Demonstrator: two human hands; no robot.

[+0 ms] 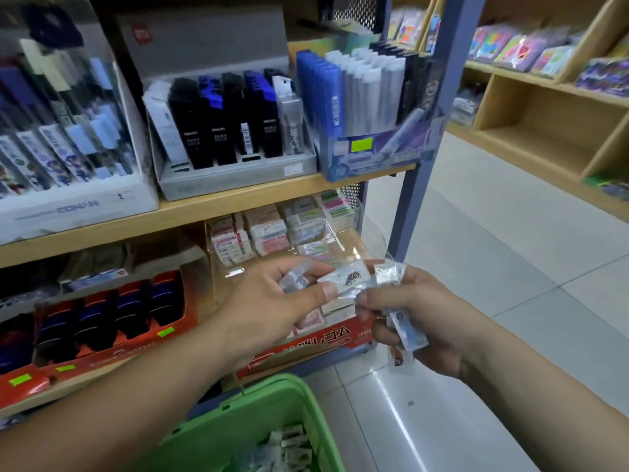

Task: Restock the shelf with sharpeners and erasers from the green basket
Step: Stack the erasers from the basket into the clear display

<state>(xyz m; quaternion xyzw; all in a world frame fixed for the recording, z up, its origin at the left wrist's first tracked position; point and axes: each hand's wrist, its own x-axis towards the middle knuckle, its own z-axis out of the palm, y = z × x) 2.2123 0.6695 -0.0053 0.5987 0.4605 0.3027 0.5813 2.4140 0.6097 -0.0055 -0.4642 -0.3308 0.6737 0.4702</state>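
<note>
Shelf (211, 207) stock fills the background; the basket (218, 427) sits below, holding more packets (289, 447). The left hand (272, 301) pinches one wrapped packet (343, 279); the right hand (418, 318) clutches a bunch (403, 327). Likely light and film-slick: pinch across the flat faces.

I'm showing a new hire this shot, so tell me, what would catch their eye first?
The two hands meeting mid-frame: the left hand pinches a clear packet while the right hand holds a bunch of packets. Below them, at the bottom edge, the bright green basket holds more. Behind the hands sits a clear tray of stacked erasers.
</note>
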